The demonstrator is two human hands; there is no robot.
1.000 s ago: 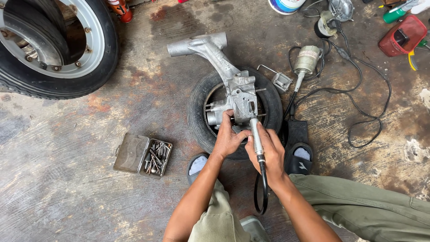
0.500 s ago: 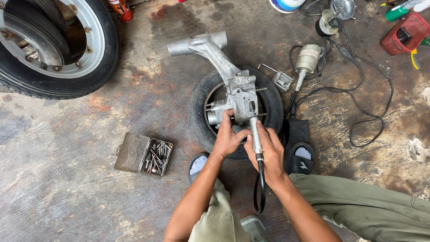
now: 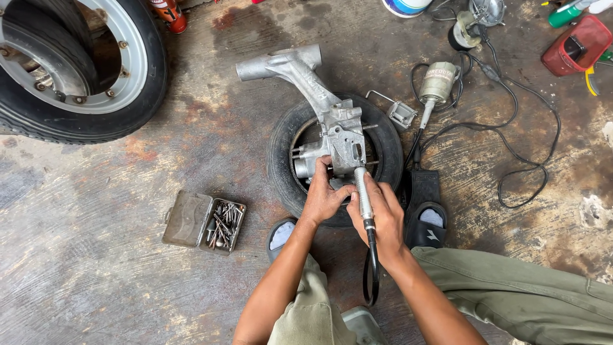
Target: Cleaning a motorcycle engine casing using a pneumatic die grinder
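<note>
Concrete floor: grinder handpiece [image 3: 363, 195] points away (upright in view).

An engine casing [image 3: 332, 124] lies on a small tyre [image 3: 284, 156] at the floor's [image 3: 96, 268] middle. An open bit case [image 3: 204, 222] sits left of it, 1 large wheel [image 3: 83, 70] in the far-left corner, and a rotary-tool motor [image 3: 437, 82] to its right.

Beneath you lies a stained, rust-blotched concrete floor [image 3: 96, 268] in even daylight. A large wheel [image 3: 76, 64] rests at upper left, a red container [image 3: 578, 45] at upper right, black cables [image 3: 530, 147] between.
</note>
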